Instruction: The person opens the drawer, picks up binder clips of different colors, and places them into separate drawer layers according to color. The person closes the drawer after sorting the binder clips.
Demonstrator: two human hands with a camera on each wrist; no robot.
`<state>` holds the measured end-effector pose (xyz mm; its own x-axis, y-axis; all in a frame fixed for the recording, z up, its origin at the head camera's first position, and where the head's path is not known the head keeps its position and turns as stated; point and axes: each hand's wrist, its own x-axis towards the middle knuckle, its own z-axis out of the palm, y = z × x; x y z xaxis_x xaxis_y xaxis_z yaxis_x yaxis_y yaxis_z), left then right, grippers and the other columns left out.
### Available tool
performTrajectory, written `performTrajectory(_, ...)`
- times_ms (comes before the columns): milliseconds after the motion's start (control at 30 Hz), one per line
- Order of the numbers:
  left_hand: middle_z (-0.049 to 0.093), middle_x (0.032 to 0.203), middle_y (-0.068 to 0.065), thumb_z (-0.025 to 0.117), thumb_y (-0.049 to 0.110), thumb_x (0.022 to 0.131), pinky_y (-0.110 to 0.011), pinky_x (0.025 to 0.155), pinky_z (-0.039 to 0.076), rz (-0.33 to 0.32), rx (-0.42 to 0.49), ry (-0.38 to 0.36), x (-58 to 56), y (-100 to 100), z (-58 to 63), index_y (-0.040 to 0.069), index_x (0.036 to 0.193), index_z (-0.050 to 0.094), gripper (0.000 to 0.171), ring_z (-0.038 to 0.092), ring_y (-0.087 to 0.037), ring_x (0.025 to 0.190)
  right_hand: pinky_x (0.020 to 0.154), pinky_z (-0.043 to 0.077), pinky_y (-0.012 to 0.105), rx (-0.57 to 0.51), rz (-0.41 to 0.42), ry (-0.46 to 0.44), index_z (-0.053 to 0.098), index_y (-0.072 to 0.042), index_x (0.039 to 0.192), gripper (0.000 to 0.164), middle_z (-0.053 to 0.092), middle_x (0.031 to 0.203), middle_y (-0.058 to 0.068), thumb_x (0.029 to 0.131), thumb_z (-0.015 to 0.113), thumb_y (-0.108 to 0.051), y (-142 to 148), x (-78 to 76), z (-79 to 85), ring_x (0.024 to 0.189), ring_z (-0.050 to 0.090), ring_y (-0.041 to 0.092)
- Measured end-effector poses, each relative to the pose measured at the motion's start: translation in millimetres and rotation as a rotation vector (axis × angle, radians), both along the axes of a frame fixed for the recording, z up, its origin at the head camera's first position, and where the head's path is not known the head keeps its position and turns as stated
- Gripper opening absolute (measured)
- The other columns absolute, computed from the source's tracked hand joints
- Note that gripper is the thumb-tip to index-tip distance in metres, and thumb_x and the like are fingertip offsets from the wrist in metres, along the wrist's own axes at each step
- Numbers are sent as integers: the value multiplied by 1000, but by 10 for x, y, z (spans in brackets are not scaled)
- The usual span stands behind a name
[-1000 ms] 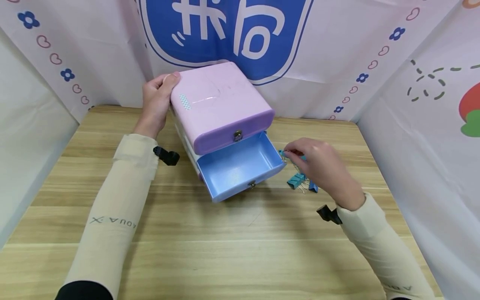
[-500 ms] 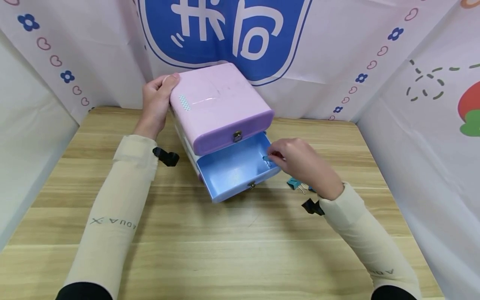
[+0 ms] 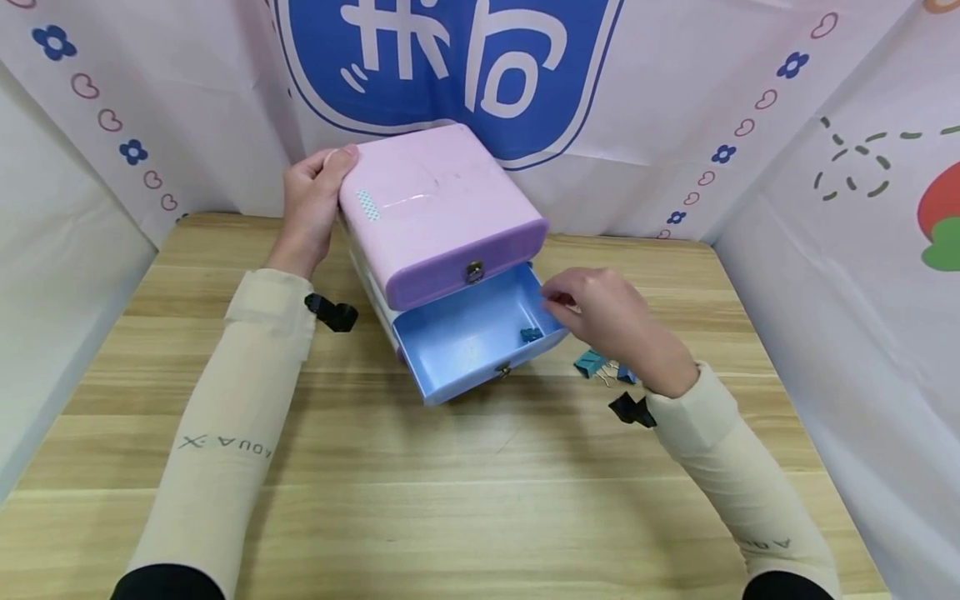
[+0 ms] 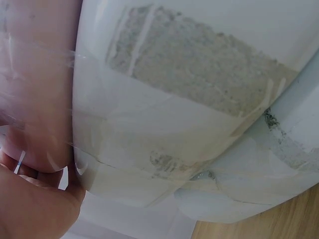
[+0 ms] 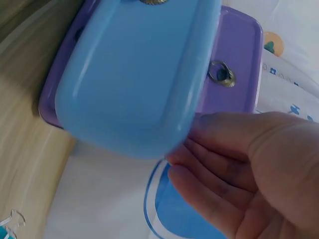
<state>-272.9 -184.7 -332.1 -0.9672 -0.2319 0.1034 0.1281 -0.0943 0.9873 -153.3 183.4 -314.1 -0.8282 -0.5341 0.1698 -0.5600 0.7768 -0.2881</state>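
Observation:
A small drawer cabinet (image 3: 450,208) with a pink top stands at an angle on the table, its blue drawer (image 3: 480,333) pulled out. My left hand (image 3: 315,187) grips the cabinet's back left corner, thumb on top; in the left wrist view, the fingers (image 4: 35,194) reach round the back edge. One dark teal binder clip (image 3: 531,334) lies inside the drawer near its right wall. At that wall's outer side is my right hand (image 3: 611,317), fingers loosely bent around nothing. Close below it on the table lie a teal binder clip (image 3: 590,363) and a blue binder clip (image 3: 626,375).
Behind the cabinet hangs a white printed cloth (image 3: 622,167) with a blue emblem, almost touching it. More white cloth rises at both sides. The wooden tabletop (image 3: 465,500) spreads out in front. Clear tape and grey patches mark the cabinet's side (image 4: 194,59).
My right hand carried a binder clip from the table over the drawer and let it go inside, then drew back slightly right. My left hand has stayed on the cabinet.

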Motion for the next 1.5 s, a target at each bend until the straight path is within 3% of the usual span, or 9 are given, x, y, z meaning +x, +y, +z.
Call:
performTrajectory(233, 68, 94, 5, 75, 41, 97, -20, 72, 48, -3, 2, 5, 4, -8, 11, 15, 104, 78, 27, 59, -9, 87, 82, 64, 43, -27, -25, 89, 77, -1, 111, 18, 79, 102, 13, 95, 79, -11, 212, 77, 34, 90, 76, 26)
performTrajectory(500, 68, 94, 5, 75, 40, 98, -20, 72, 48, -6, 2, 2, -3, -5, -12, 16, 104, 78, 25, 59, -8, 88, 79, 64, 44, -39, -41, 112, 77, 0, 107, 16, 79, 100, 12, 94, 79, -9, 443, 192, 9, 87, 76, 25)
performTrajectory(800, 68, 94, 5, 75, 40, 98, -20, 72, 48, -9, 10, 1, 3, -2, -9, 15, 105, 77, 26, 59, -9, 88, 77, 63, 44, 17, -74, 54, 78, -3, 104, 11, 79, 95, 8, 93, 79, -7, 614, 283, -84, 85, 74, 22)
performTrajectory(1100, 68, 93, 4, 75, 40, 97, -20, 71, 48, -4, 15, -1, 4, 6, 14, 15, 104, 77, 26, 59, -9, 86, 72, 62, 40, 74, -53, 49, 78, -5, 100, 9, 78, 90, 5, 91, 81, -6, 775, 316, -298, 81, 73, 20)
performTrajectory(1500, 69, 93, 5, 75, 39, 97, -19, 70, 48, -2, 16, 2, -3, 11, 5, 15, 105, 78, 25, 59, -9, 85, 79, 64, 43, 138, -94, -131, 76, 2, 113, 25, 79, 104, 15, 91, 82, -9, 853, 317, -632, 91, 76, 27)
